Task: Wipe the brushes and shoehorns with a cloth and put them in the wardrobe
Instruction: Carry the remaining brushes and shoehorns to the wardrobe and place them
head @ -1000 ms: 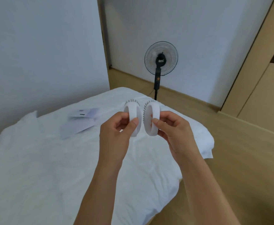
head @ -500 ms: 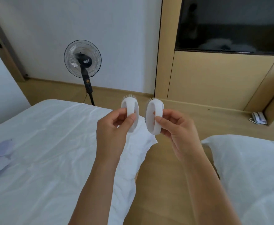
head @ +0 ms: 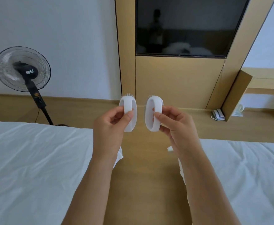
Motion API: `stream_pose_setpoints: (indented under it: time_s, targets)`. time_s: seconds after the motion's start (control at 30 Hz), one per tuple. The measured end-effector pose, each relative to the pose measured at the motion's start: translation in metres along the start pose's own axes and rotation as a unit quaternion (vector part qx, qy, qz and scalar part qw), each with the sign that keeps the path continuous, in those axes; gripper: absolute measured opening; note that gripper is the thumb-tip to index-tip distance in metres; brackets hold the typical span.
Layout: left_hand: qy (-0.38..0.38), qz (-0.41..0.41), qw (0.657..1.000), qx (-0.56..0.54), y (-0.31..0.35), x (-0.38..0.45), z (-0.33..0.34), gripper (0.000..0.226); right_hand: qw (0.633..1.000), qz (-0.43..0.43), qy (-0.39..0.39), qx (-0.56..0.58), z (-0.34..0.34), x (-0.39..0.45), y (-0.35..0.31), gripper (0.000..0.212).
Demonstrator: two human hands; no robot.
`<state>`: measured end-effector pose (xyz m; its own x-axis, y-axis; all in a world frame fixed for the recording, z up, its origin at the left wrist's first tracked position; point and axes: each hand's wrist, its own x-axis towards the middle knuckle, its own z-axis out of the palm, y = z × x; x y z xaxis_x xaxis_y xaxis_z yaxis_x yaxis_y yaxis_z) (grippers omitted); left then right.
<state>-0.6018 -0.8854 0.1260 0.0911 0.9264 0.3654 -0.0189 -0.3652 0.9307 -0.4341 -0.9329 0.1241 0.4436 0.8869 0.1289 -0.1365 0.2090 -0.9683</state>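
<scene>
- The left hand (head: 111,125) pinches the left brush (head: 128,113) upright.
- The right hand (head: 176,125) pinches the right brush (head: 154,114), at 3 o'clock, just apart.

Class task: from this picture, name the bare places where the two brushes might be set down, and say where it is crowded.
Bare sheet on the left bed and right bed; bare floor strip between them. Crowded: by the fan and telephone.

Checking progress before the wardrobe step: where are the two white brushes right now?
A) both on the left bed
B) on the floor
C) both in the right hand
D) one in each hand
D: the left hand pinches one white brush and the right hand pinches the other brush, both held up in the gap between the two beds.
</scene>
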Motion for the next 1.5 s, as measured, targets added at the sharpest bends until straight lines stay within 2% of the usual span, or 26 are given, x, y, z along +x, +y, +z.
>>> stream_pose_setpoints:
  time_s: [0.1,0.23,0.37,0.67,0.93,1.23,1.4,1.5]
  targets:
    - [-0.013,-0.008,1.0,-0.021,-0.011,0.027,0.023,0.015,1.0,-0.002,0.015,0.003,-0.014,0.029,0.002,0.015]
    - [-0.039,-0.015,0.999,-0.024,-0.033,0.071,0.048,0.027,0.999,-0.005,0.032,-0.004,-0.024,0.075,0.014,0.014]
    - [-0.055,-0.026,0.997,-0.05,-0.065,0.13,0.071,0.026,0.999,-0.003,0.054,-0.009,-0.024,0.133,0.031,0.016]
    - [-0.099,-0.034,0.992,-0.071,-0.126,0.307,0.09,0.013,0.997,-0.011,0.081,-0.007,0.019,0.296,0.05,0.017]
    - [-0.078,-0.071,0.991,-0.078,-0.167,0.427,0.096,0.011,0.996,0.007,0.088,0.02,0.048,0.41,0.071,0.022]
    - [-0.039,-0.068,0.996,-0.032,-0.23,0.535,0.13,0.006,0.999,0.025,0.03,0.024,0.054,0.555,0.118,0.016]
    - [-0.006,-0.079,0.997,0.005,-0.261,0.61,0.163,0.012,0.998,0.043,-0.031,0.022,0.052,0.666,0.138,0.017]
    - [0.028,-0.078,0.996,0.026,-0.274,0.658,0.185,0.008,0.995,0.055,-0.077,0.015,0.052,0.733,0.141,0.017]
